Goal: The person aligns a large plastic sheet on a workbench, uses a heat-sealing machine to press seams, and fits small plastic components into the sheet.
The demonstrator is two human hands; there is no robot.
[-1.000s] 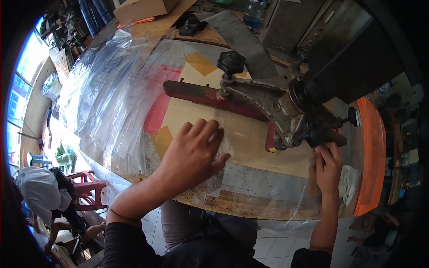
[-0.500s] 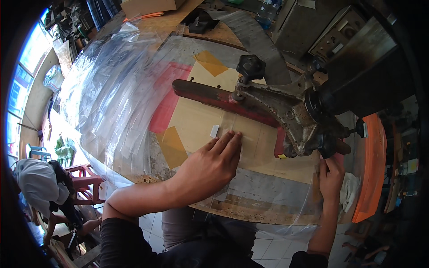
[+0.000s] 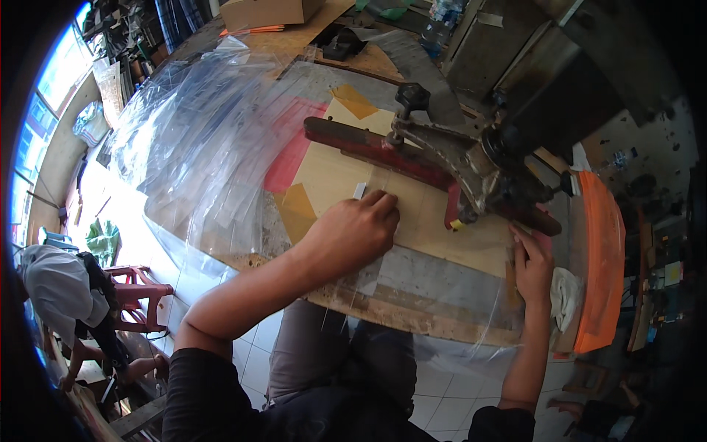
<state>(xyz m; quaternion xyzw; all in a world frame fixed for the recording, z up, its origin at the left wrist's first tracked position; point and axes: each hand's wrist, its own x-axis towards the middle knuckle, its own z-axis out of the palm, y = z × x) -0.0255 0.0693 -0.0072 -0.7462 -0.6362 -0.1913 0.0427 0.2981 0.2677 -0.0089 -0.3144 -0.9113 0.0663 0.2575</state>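
My left hand [image 3: 362,228] rests over a cream board [image 3: 434,225], its fingers bent together; whatever they may hold is hidden under them. Faint edges of a clear plastic sheet [image 3: 379,177] show just beyond the fingers. A small white piece [image 3: 359,191] lies by the knuckles. Near the board's right end is my right hand [image 3: 532,267], index finger stretched out and no object visible in it. Above the board runs the long dark red bar [image 3: 368,147] of a press-like machine [image 3: 449,155] with a black knob [image 3: 412,96].
Loose clear plastic sheets [image 3: 191,140] spread over the table's left side. Pieces of brown tape [image 3: 297,210] hold the board's corners. An orange stack [image 3: 600,265] and a white cloth [image 3: 565,298] are at the right. A person [image 3: 66,295] sits at far left, near a red stool [image 3: 140,295].
The fingers of my left hand, flat on the board before, are now curled under. My right hand has come away from the machine's bar end, its index finger straighter. The whole view has shifted.
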